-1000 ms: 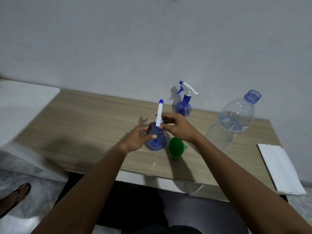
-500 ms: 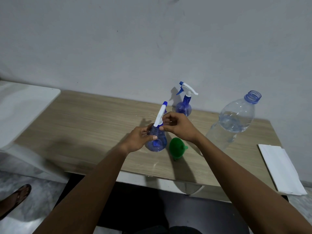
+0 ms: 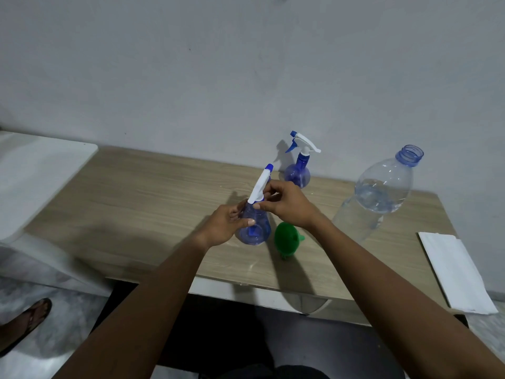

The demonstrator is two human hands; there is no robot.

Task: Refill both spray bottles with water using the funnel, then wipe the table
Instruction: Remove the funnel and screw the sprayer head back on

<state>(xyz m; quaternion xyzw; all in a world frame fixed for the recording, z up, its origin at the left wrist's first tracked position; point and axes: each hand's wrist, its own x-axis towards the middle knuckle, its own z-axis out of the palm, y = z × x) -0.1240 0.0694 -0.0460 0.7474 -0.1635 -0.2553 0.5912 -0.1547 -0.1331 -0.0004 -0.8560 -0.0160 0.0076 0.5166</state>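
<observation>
The near spray bottle point(image 3: 252, 228) stands at the front middle of the desk point(image 3: 136, 192); our left hand point(image 3: 226, 225) is curled round its round blue body and our right hand point(image 3: 287, 205) pinches the collar under its white trigger head point(image 3: 259, 184), which tilts up to the right. Just right of it sits the green funnel point(image 3: 285, 239), and the second spray bottle point(image 3: 297, 170) stands upright behind, near the wall. Further right we see a large clear water bottle point(image 3: 379, 192), uncapped and partly filled, and a folded white cloth point(image 3: 456, 272) at the desk's right end.
</observation>
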